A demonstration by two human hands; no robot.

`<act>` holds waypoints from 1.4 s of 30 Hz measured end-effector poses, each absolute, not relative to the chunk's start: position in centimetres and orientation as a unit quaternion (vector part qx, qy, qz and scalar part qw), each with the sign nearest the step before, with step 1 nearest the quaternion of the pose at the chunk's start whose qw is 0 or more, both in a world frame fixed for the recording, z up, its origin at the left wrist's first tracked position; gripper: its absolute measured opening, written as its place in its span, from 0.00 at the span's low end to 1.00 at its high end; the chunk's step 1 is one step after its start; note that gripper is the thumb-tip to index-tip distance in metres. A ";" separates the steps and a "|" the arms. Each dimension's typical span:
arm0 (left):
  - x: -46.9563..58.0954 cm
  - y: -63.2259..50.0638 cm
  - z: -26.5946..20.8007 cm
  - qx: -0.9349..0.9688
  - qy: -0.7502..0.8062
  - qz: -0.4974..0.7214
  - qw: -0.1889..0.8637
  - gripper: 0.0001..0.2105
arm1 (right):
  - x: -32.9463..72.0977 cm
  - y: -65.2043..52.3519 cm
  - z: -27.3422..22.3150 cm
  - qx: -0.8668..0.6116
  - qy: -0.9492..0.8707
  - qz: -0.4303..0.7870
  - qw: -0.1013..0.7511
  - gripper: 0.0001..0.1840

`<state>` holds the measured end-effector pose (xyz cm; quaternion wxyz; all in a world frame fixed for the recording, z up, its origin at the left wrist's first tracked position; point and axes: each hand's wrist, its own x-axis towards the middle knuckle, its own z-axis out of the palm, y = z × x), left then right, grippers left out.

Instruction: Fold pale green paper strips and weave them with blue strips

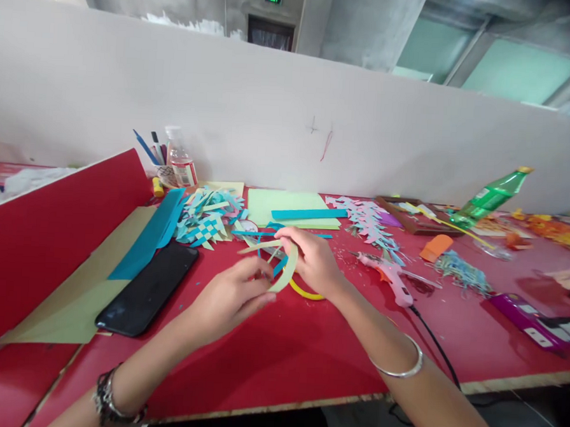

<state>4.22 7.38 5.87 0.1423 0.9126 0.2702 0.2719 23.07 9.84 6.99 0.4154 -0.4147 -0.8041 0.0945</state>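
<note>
Between my two hands a pale green paper strip point(289, 269) bends in a curve above the red table. My left hand point(235, 294) pinches its lower end between thumb and fingers. Higher up, my right hand point(311, 259) grips the same strip, with a loose end sticking out to the left. Just behind and under the hands lie scissors with yellow handles point(307, 294), partly hidden, and some thin blue strips point(285, 264). A pile of blue and green woven paper pieces point(208, 219) sits to the left behind my left hand.
A black phone point(147, 289) lies at left beside blue and green sheets. To the right are a pink glue gun point(389, 276) with its cable, a purple power strip point(528, 322) and a tilted green bottle point(491, 199). A white partition point(271, 117) closes off the back.
</note>
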 end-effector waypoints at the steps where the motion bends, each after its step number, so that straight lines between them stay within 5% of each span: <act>1: 4.1 7.6 5.9 0.899 0.285 0.297 0.147 0.13 | 22.9 9.8 7.3 -0.418 -0.787 0.128 0.435 0.09; 7: 3.3 10.3 5.6 0.856 0.294 0.321 0.279 0.14 | 22.8 9.6 8.3 -0.334 -0.671 0.430 0.504 0.07; 12: 2.7 10.9 4.3 0.781 0.296 0.214 0.507 0.18 | 24.0 9.7 7.8 -0.328 -0.610 0.494 0.525 0.03; 18: 2.0 10.4 4.2 0.764 0.343 0.231 0.495 0.17 | 26.2 10.6 5.8 -0.370 -0.628 0.467 0.501 0.03; 22: 1.8 10.4 4.9 0.792 0.358 0.217 0.444 0.16 | 27.6 10.3 6.7 -0.384 -0.719 0.425 0.394 0.09; 25: 2.2 10.3 5.5 0.850 0.352 0.187 0.344 0.15 | 27.9 9.7 8.4 -0.385 -0.820 0.307 0.292 0.19; 28: 3.0 10.2 5.8 0.887 0.307 0.164 0.304 0.15 | 26.6 9.1 8.9 -0.395 -0.863 0.186 0.255 0.18; 32: 3.9 10.5 5.4 0.894 0.251 0.171 0.331 0.14 | 24.4 8.9 7.2 -0.373 -0.894 0.177 0.172 0.05; 42: 4.7 10.5 1.6 0.763 0.335 0.210 0.511 0.19 | 24.7 10.5 2.8 -0.416 -0.847 0.242 0.224 0.14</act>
